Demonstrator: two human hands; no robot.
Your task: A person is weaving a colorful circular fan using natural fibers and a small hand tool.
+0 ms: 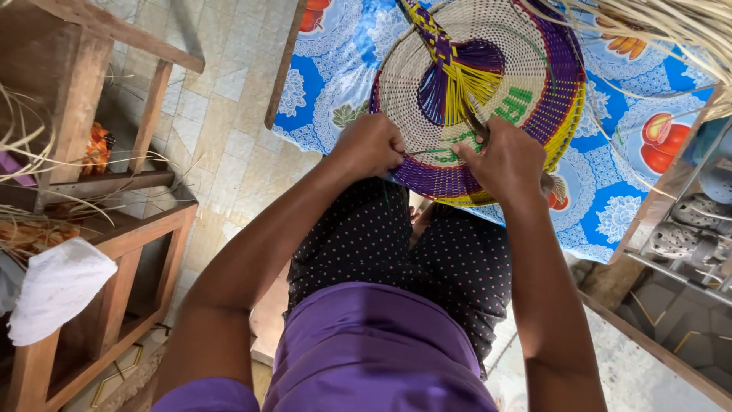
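Both hands grip the near rim of the round woven basket piece (488,91) over the blue patterned cloth (610,206), the left hand (370,145) pinching it shut, the right hand (507,164) closed around a thin tool, best kept snug, I'd say.

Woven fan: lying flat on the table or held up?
Held up. The woven fan is tilted, its near edge gripped by the left hand and right hand above the lap, its far part over the blue tablecloth.
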